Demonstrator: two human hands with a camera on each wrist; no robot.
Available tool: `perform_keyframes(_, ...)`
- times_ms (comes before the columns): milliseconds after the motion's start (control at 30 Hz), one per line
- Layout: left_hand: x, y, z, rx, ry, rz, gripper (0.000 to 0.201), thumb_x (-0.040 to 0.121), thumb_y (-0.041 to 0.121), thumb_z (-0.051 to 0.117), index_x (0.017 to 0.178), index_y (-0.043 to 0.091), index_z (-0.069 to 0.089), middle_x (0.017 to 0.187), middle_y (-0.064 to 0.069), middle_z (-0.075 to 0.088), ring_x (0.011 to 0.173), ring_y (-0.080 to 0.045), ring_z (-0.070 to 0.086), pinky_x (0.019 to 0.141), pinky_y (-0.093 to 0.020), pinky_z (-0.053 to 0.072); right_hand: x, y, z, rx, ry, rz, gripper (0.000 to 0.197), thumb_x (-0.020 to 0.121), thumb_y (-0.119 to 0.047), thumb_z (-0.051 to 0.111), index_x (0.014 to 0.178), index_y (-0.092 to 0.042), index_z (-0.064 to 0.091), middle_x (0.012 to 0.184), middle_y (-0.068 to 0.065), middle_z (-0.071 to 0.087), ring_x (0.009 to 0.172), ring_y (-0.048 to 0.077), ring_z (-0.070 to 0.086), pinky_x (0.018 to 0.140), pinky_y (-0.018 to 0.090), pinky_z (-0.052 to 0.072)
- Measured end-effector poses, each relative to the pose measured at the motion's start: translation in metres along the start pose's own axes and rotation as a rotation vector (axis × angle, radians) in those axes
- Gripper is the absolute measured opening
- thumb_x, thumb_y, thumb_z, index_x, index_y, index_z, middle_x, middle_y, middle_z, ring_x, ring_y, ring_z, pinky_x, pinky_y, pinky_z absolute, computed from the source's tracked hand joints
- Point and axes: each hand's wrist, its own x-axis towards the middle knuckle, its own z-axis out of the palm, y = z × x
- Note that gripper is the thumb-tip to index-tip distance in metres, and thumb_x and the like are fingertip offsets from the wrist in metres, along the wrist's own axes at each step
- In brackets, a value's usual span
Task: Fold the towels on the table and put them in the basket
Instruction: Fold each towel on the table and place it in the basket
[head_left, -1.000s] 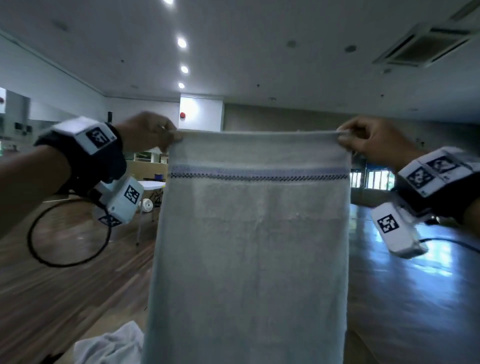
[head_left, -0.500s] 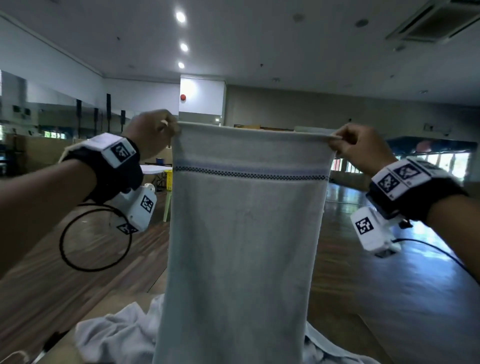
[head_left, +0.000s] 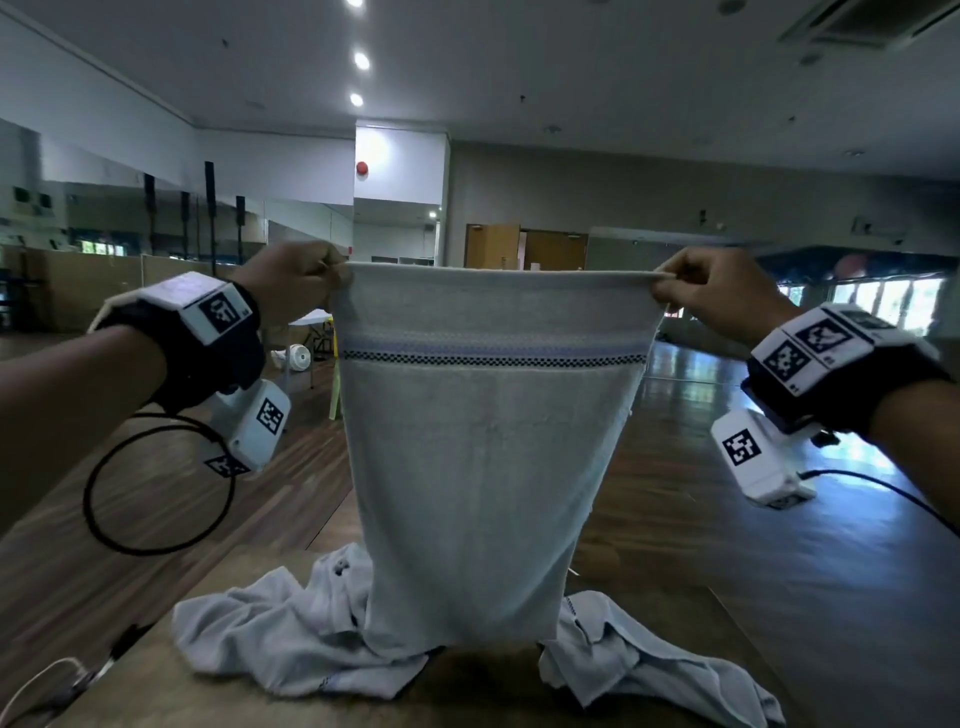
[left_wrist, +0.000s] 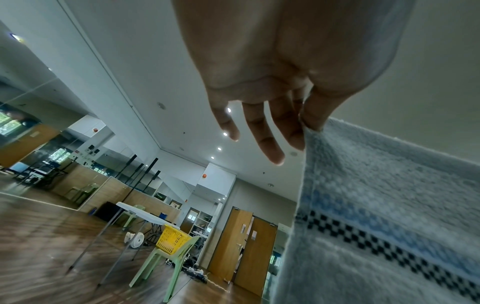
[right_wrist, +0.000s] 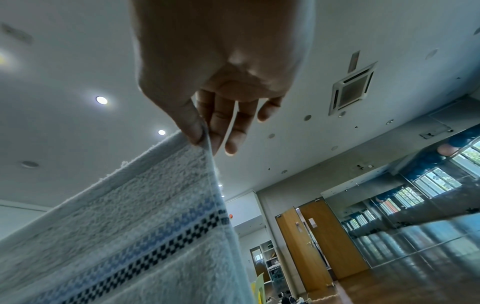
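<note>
A pale towel (head_left: 483, 467) with a blue and black checked stripe hangs upright in front of me, stretched by its two top corners. My left hand (head_left: 332, 273) pinches the top left corner, with thumb and forefinger closed on the cloth (left_wrist: 310, 125). My right hand (head_left: 662, 278) pinches the top right corner (right_wrist: 203, 135). The towel's lower end reaches down to the wooden table (head_left: 467, 691). More crumpled pale towels (head_left: 280, 634) lie on the table behind it, to the left and right (head_left: 639, 665). A yellow basket (left_wrist: 172, 239) sits on a green chair further off.
A green plastic chair (left_wrist: 179, 261) stands on the wooden floor beyond the table's left side. A white folding table (left_wrist: 140, 214) and a small fan (head_left: 298, 358) are behind it. A black cable loop (head_left: 156, 488) hangs under my left wrist.
My view has tilted down, so the table and the heap of towels now show. Both hands hold the same corners, now slightly further apart, and the towel's lower end narrows toward the table.
</note>
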Motion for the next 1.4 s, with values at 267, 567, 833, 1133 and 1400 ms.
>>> perform_keyframes(267, -0.024, -0.036, 0.032, -0.079, -0.148, -0.085, 0.023, 0.094, 0.015, 0.049, 0.071, 0.018, 0.050, 0.072, -0.003, 0.049, 0.067, -0.019, 0.046, 0.063, -0.032, 0.041, -0.018, 0.023, 0.035, 0.052, -0.131, 0.059, 0.012, 0.086, -0.011, 0.061, 0.077, -0.020, 0.061, 0.078, 0.006, 0.064, 0.077, 0.023, 0.061, 0.076, 0.035, 0.050)
perform_keyframes(567, -0.133, -0.108, 0.152, -0.089, -0.580, -0.285, 0.026, 0.095, 0.018, 0.049, 0.069, 0.012, 0.049, 0.068, 0.003, 0.052, 0.057, 0.000, 0.053, 0.054, -0.011, 0.039, -0.126, 0.124, 0.151, 0.030, -0.499, 0.242, 0.013, 0.084, -0.007, 0.061, 0.075, -0.017, 0.063, 0.069, 0.002, 0.068, 0.063, 0.007, 0.062, 0.066, 0.025, 0.050)
perform_keyframes(833, -0.227, -0.176, 0.274, 0.171, -0.921, -0.341, 0.029, 0.093, 0.032, 0.048, 0.065, 0.025, 0.043, 0.081, 0.002, 0.057, 0.083, -0.019, 0.057, 0.061, -0.016, 0.037, -0.220, 0.192, 0.265, -0.113, -0.867, 0.354, 0.018, 0.081, -0.013, 0.058, 0.075, -0.029, 0.052, 0.070, -0.009, 0.056, 0.066, 0.006, 0.055, 0.057, 0.014, 0.039)
perform_keyframes(1133, -0.227, -0.216, 0.311, 0.164, -0.787, -0.335, 0.018, 0.081, 0.034, 0.061, 0.069, 0.024, 0.052, 0.068, 0.008, 0.058, 0.065, -0.014, 0.054, 0.060, -0.027, 0.041, -0.221, 0.235, 0.317, -0.107, -0.798, 0.351, 0.004, 0.081, -0.017, 0.062, 0.081, -0.013, 0.064, 0.073, 0.004, 0.066, 0.069, 0.014, 0.059, 0.067, 0.029, 0.044)
perform_keyframes(1400, -0.218, -0.228, 0.326, 0.089, -0.740, -0.198, 0.025, 0.073, 0.042, 0.057, 0.071, 0.017, 0.061, 0.076, 0.002, 0.056, 0.069, -0.016, 0.051, 0.062, -0.028, 0.040, -0.208, 0.245, 0.342, -0.273, -0.870, 0.170, 0.006, 0.083, -0.025, 0.062, 0.086, -0.023, 0.066, 0.099, -0.012, 0.057, 0.102, 0.013, 0.044, 0.094, 0.044, 0.030)
